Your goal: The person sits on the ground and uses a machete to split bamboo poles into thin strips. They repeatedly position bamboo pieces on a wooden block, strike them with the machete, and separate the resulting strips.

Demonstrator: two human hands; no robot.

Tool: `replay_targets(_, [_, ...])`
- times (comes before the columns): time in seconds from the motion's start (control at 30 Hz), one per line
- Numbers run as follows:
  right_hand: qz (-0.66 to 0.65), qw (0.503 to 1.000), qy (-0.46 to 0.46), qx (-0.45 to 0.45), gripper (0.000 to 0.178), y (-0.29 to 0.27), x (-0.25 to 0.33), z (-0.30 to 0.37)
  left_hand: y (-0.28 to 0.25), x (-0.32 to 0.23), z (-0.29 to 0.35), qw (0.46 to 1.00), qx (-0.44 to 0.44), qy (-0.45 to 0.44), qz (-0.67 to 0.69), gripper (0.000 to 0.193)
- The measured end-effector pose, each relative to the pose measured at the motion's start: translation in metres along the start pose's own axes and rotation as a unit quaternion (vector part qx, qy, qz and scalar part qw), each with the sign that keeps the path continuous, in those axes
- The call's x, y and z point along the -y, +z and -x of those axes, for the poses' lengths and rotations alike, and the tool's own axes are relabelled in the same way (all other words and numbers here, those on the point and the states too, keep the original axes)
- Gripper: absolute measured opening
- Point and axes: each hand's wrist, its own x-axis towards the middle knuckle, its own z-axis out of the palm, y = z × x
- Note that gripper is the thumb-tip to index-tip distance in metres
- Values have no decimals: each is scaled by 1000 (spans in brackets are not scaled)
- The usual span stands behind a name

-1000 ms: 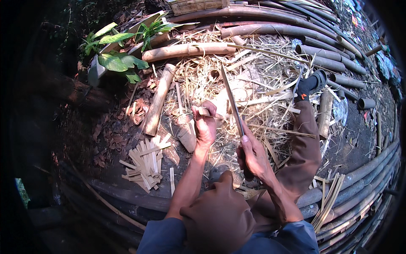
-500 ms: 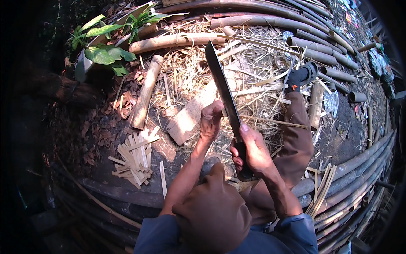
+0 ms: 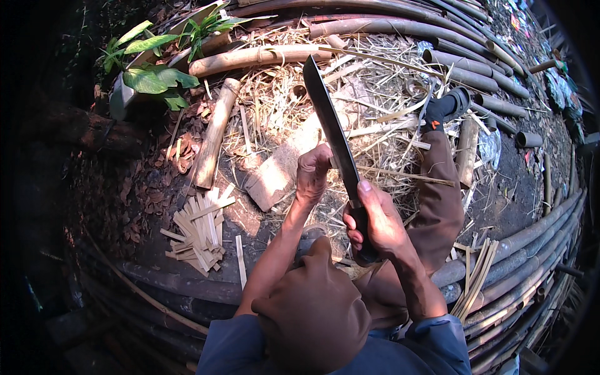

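Observation:
In my right hand (image 3: 382, 219) is the dark handle of a machete (image 3: 329, 119), its long black blade tilted up and to the left. My left hand (image 3: 314, 167) is closed just left of the blade. Its fingers pinch a small pale bamboo strip (image 3: 334, 162), whose end shows against the blade's edge; the rest is hidden by the hand and the blade. Beyond my left hand lies a wooden block (image 3: 270, 182), partly sunlit. A pile of short split bamboo strips (image 3: 201, 231) rests on the ground left of my forearm.
Bamboo poles (image 3: 381, 27) lie across the far side, and more poles (image 3: 512, 250) run along the near right. Straw-like shavings (image 3: 381, 94) cover the middle ground. A thick stick (image 3: 215, 137) and a leafy plant (image 3: 156, 75) are at left. My outstretched leg (image 3: 440, 194) is at right.
Both hands and the machete have shifted only slightly; the blade and handle sit a little further right against the strip. The grips are the same.

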Motion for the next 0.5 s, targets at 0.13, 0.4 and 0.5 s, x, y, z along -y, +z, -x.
replay_targets(0.13, [8,1000,2,1,56,2,2,1,-5,3,0,1000,7,-4,7,58])
replay_targets(0.4, [105,991,-82,1,49,5,2,3,13,-19,-2,999,11,26,15,54])
replay_targets(0.5, [213,963,-162,-30,46,5,-5,1,15,-23,-4,999,14,44,23,54])
